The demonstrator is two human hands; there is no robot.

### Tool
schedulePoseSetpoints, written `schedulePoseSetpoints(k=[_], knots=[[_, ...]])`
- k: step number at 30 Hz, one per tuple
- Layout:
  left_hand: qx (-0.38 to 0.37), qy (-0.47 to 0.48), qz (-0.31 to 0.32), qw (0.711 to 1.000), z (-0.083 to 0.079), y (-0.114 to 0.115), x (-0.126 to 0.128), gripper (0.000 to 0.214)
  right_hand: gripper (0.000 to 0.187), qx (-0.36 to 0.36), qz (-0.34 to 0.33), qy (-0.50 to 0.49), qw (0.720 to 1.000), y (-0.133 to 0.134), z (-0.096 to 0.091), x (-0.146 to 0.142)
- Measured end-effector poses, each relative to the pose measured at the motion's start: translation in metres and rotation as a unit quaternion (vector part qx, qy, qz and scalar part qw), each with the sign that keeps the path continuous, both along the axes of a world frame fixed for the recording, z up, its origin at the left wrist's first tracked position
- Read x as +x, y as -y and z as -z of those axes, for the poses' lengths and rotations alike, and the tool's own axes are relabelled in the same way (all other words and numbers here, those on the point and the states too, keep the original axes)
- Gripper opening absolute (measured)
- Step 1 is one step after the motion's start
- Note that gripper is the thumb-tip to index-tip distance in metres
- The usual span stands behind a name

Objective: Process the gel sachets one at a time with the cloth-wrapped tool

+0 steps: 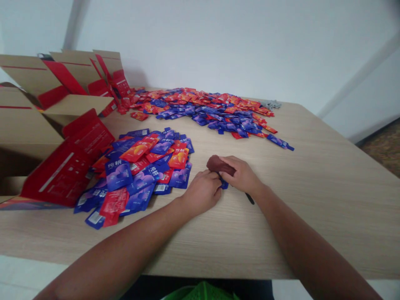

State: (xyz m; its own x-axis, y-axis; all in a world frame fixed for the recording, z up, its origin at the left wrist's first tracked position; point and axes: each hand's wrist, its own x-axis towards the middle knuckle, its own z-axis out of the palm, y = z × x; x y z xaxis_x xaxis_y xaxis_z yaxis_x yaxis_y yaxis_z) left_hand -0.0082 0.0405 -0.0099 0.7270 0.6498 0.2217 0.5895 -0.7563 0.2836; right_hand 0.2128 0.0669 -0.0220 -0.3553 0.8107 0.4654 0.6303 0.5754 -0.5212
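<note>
A folded brown cloth-like piece (220,165) is gripped in my right hand (242,173), thumb and fingers closed round it. Beneath it, a small blue packet (224,184) lies on the table, mostly covered by both hands. My left hand (203,191) rests beside it with curled fingers pressed on the packet's left side. The black end of a thin object (250,199) sticks out under my right wrist; the rest of it is hidden. To the left of my hands is a pile of blue and red-orange packets (143,179).
A long heap of blue and orange packets (203,108) runs along the back of the wooden table (312,200). Opened cardboard boxes with red flaps (62,171) crowd the left side. Something grey (270,104) lies at the heap's far right end.
</note>
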Motion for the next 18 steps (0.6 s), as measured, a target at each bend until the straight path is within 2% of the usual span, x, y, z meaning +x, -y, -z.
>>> schedulePoseSetpoints(k=[2, 4, 18], knots=[[-0.002, 0.002, -0.004, 1.000, -0.0003, 0.0001, 0.0000, 0.015, 0.059, -0.007, -0.035, 0.005, 0.999, 0.0019, -0.0008, -0.0007], [-0.004, 0.001, -0.005, 1.000, -0.0003, 0.0001, 0.0001, 0.015, 0.060, -0.005, -0.041, 0.001, 0.999, 0.0024, -0.0010, -0.0005], [-0.003, 0.011, -0.003, 1.000, -0.0003, 0.0001, 0.0005, 0.014, 0.060, -0.028, -0.005, 0.028, 0.999, -0.0006, -0.0006, -0.0012]])
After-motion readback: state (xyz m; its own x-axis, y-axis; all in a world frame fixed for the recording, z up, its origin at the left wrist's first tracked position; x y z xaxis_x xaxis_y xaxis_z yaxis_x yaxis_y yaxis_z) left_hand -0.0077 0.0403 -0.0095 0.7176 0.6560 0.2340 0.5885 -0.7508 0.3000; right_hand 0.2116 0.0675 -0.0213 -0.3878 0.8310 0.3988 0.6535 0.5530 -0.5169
